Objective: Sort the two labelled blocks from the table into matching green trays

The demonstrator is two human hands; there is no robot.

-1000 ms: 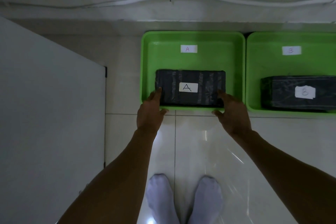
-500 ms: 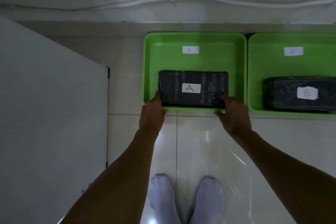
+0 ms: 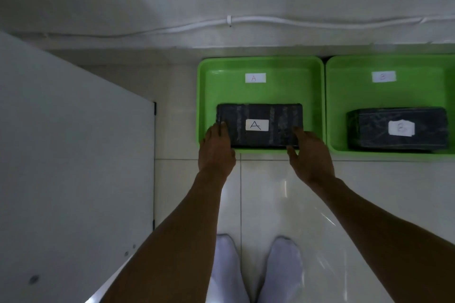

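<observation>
Black wrapped block A [image 3: 259,125], with a white "A" sticker on top, lies in the near half of the left green tray [image 3: 258,66], which carries an "A" label. My left hand [image 3: 216,150] touches the block's left near corner. At the right near corner sits my right hand [image 3: 310,152], fingers against the block's end and thumb apart at its near edge. Black block B [image 3: 397,129] lies in the right green tray [image 3: 394,64], labelled "B".
Both trays stand on the white tiled floor against the wall. A white table top [image 3: 69,167] fills the left side. A white cable [image 3: 246,21] runs along the wall. My feet in white socks [image 3: 256,270] stand on the tiles below the trays.
The view has shifted slightly, so the trays sit a little lower in the picture. Both hands stay at the ends of block A, which rests in the same spot in its tray.
</observation>
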